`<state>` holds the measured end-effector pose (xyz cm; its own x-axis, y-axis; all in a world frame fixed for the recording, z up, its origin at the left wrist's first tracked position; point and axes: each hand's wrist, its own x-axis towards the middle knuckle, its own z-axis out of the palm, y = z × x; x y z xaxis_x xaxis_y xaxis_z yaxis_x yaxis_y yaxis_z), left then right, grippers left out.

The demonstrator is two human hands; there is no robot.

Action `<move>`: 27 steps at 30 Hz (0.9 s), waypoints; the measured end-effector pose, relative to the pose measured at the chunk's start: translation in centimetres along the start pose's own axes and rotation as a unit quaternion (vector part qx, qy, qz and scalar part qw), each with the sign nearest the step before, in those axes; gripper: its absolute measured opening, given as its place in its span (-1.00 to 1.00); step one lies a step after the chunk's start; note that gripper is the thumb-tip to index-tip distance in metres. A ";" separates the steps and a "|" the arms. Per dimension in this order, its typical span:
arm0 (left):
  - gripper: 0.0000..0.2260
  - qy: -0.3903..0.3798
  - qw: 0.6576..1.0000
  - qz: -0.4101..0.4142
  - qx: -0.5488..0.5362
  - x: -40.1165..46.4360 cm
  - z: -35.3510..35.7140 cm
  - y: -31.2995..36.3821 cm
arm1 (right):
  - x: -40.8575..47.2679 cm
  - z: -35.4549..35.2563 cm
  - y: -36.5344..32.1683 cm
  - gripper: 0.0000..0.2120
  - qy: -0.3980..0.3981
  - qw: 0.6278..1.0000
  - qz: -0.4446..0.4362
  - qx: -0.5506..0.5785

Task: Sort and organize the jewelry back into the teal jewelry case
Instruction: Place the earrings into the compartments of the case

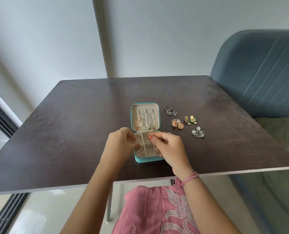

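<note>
1. A big dark table (73, 132) fills the middle of the view, with a gray wall behind it.
2. The left hand (121, 142) is over the left side of the case. Its fingers are curled in with the tips pinched together. What they pinch is too small to see.
3. The teal jewelry case (148, 159) sits open on the table, right in front of the person. Its lid (145, 115) stands up at the back. Gold and silver chains (145, 120) hang inside the lid.
4. The bottom of the case has little cream boxes. A small silver piece (141, 153) lies in the front left box. Another small silver piece (148, 141) sits in a back box, just under the right hand's fingertips.
5. The right hand (169, 147) is over the right side of the case. Its fingers are curled and its tips are pinched close. I cannot tell if they hold anything.
6. A pink thread band (190, 178) is tied on the right wrist.
7. Right of the case, four pairs of earrings lie on the table: dark silver earrings (171, 110), gold round earrings (177, 123), green and gold earrings (190, 119), and sparkly silver earrings (198, 132).
8. A blue chair (258, 73) stands at the far right.
</note>
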<state>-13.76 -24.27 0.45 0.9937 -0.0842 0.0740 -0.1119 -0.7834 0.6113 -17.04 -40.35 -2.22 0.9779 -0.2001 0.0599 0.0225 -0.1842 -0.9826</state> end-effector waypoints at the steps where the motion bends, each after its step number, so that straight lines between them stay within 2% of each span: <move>1: -0.88 0.017 0.999 -0.006 -0.029 -0.1 -0.2 -0.3 | 0.0 0.1 0.0 -0.85 -0.005 1.000 -0.005 -0.008; 4: -0.92 0.030 0.993 -0.050 -0.105 -0.8 0.0 -1.6 | 0.2 0.2 -0.3 -0.86 -0.028 0.997 -0.039 -0.056; 7: -0.89 -0.030 0.978 -0.086 -0.189 -1.5 0.7 -2.2 | 0.4 0.4 -0.7 -0.88 -0.061 0.983 -0.084 -0.151; 9: -0.90 -0.058 0.967 -0.101 -0.227 -1.9 0.9 -2.4 | 0.4 0.6 -1.0 -0.88 -0.091 0.971 -0.084 -0.203; 12: -0.91 -0.060 0.954 -0.110 -0.274 -2.2 0.8 -2.6 | 0.6 1.0 -1.2 -0.88 -0.125 0.952 -0.074 -0.269; 22: -0.90 -0.053 0.942 -0.125 -0.306 -2.3 0.7 -2.8 | 0.3 2.1 -1.8 -0.84 -0.118 0.920 -0.099 -0.360; 27: -0.89 -0.038 0.943 -0.119 -0.309 -2.3 0.9 -2.8 | 0.3 2.4 -2.4 -0.86 -0.074 0.913 -0.115 -0.385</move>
<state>-15.70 -22.46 -2.13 0.9862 -0.0135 -0.1651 0.1548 -0.2792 0.9477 -16.31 -37.62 -0.27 0.9844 0.0507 0.1684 0.1336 -0.8382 -0.5287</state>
